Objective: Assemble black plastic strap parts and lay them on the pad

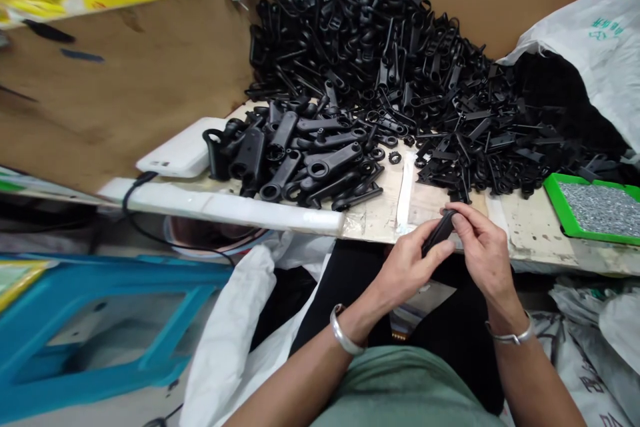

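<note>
Just in front of the table's near edge, my left hand [411, 259] grips a slim black plastic part [440, 232] between thumb and fingers. The thumb and fingertips of my right hand [483, 247] pinch the far end of that same part. Fingers cover much of it, so its full shape is hidden. Beyond my hands lies a heap of small flat black plastic pieces [480, 140]. Left of it, several black arm-shaped parts with a ring at one end [330, 163] lie in a loose pile. A few black rings [395, 157] sit between the two piles.
A large heap of black parts [345, 33] leans against the cardboard at the back. A green tray of small metal pieces [597, 207] stands at the right. At the left are a white power bank [180, 150] with a black cable and a blue plastic stool [100, 300].
</note>
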Motion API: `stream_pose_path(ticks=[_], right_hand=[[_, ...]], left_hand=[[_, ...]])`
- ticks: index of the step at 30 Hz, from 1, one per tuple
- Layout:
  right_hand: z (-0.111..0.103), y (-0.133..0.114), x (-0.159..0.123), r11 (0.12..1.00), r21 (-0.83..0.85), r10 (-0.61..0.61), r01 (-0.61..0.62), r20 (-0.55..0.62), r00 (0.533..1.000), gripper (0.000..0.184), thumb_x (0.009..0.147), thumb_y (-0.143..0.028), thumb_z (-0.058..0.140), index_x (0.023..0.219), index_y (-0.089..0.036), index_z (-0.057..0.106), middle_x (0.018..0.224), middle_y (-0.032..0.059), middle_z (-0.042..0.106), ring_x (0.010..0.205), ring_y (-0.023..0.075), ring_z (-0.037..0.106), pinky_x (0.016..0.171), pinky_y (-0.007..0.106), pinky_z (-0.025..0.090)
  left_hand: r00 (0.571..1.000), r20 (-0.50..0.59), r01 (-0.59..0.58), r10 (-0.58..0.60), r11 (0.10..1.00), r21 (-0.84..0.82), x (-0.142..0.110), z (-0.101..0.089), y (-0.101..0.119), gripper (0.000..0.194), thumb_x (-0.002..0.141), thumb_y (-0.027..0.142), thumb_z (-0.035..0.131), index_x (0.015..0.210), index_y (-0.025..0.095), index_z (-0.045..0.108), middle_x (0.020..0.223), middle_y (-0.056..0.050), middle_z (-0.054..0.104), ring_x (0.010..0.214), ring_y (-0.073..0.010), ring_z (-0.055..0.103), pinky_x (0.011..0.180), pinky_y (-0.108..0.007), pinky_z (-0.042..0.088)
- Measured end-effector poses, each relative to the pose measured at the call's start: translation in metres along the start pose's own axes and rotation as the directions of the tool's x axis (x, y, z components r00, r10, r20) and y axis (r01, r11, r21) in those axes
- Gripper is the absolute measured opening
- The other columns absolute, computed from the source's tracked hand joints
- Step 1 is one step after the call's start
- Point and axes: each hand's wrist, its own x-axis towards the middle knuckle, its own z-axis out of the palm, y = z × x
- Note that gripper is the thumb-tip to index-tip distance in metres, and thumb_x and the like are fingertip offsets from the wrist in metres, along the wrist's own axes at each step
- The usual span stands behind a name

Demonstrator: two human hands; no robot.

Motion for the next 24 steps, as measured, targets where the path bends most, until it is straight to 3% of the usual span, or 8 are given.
stream_pose_path(ticks=[3,6,9,12,16,19,22,24], right_hand=[[-0.002,0.005,0.0,1.0,0.022,0.004,-0.004,0.017,1.0,0.026,0.089,-0.038,0.056,0.101,-0.022,0.072,0.105,0.0066,0.074,0.098,0.0226,0.068,0.088,0.035,0.053],[-0.004,0.009,-0.001,0.977,0.186,0.069,-0.106,0.194,0.978,0.03,0.089,-0.042,0.058,0.11,-0.024,0.068,0.105,0.0062,0.074,0.095,0.0215,0.069,0.083,0.034,0.056],[-0.003,0.014,-0.003,0.89,0.393,0.099,-0.232,0.33,0.939,0.03,0.087,-0.043,0.062,0.11,-0.024,0.067,0.1,0.0058,0.074,0.087,0.0204,0.07,0.074,0.032,0.058],[0.004,0.021,-0.005,0.87,0.453,0.102,-0.195,0.222,0.97,0.024,0.084,-0.042,0.066,0.097,-0.022,0.069,0.091,0.0045,0.074,0.083,0.0198,0.07,0.074,0.031,0.057],[0.012,0.026,-0.006,0.932,0.327,0.123,-0.153,0.11,0.986,0.029,0.084,-0.046,0.064,0.097,-0.021,0.07,0.079,0.0031,0.072,0.072,0.0185,0.067,0.069,0.03,0.056],[0.015,0.019,-0.007,0.965,0.226,0.119,-0.135,0.082,0.99,0.029,0.085,-0.044,0.063,0.098,-0.021,0.072,0.085,0.0033,0.074,0.071,0.0174,0.067,0.067,0.028,0.055],[0.013,0.01,-0.003,0.981,0.176,0.069,-0.087,0.109,0.992,0.025,0.084,-0.04,0.063,0.098,-0.023,0.073,0.093,0.0027,0.075,0.074,0.0165,0.068,0.071,0.028,0.057],[0.006,0.007,0.006,0.986,0.161,0.012,-0.039,0.161,0.987,0.024,0.084,-0.039,0.063,0.1,-0.024,0.074,0.092,0.0025,0.075,0.076,0.0173,0.07,0.075,0.03,0.058]], left_hand=[[0.994,-0.102,-0.016,0.036,0.981,0.191,-0.005,-0.001,0.002,0.027,0.088,0.03,0.058,0.109,0.018,0.068,0.077,-0.002,0.066,0.071,-0.017,0.059,0.07,-0.028,0.045],[0.993,-0.118,-0.011,0.033,0.984,0.177,-0.006,-0.001,0.005,0.022,0.087,0.026,0.057,0.102,0.017,0.071,0.064,0.0,0.061,0.059,-0.0149,0.056,0.062,-0.026,0.043],[0.993,-0.101,-0.048,0.064,0.986,0.159,-0.006,0.0,0.008,0.017,0.084,0.022,0.06,0.094,0.018,0.074,0.064,0.0,0.063,0.054,-0.0137,0.054,0.058,-0.026,0.042],[0.99,-0.122,-0.055,0.077,0.982,0.18,-0.005,0.001,0.006,0.017,0.082,0.019,0.063,0.094,0.018,0.075,0.061,0.001,0.062,0.051,-0.0132,0.051,0.056,-0.026,0.04],[0.99,-0.123,-0.04,0.065,0.98,0.197,-0.002,-0.001,-0.003,0.025,0.084,0.021,0.062,0.106,0.019,0.073,0.06,0.002,0.061,0.051,-0.0133,0.05,0.057,-0.026,0.04],[0.993,-0.105,-0.025,0.05,0.975,0.221,0.001,-0.003,-0.004,0.027,0.087,0.025,0.059,0.111,0.019,0.071,0.071,-0.002,0.068,0.059,-0.0157,0.057,0.061,-0.026,0.044],[0.986,-0.1,-0.088,0.135,0.92,0.381,0.001,-0.009,0.004,0.021,0.087,0.027,0.059,0.103,0.022,0.073,0.084,-0.005,0.073,0.069,-0.0188,0.063,0.068,-0.028,0.047],[0.956,-0.114,-0.17,0.269,0.829,0.533,0.0,-0.019,0.013,0.017,0.086,0.027,0.06,0.096,0.023,0.074,0.082,-0.005,0.073,0.07,-0.0204,0.063,0.069,-0.029,0.047]])
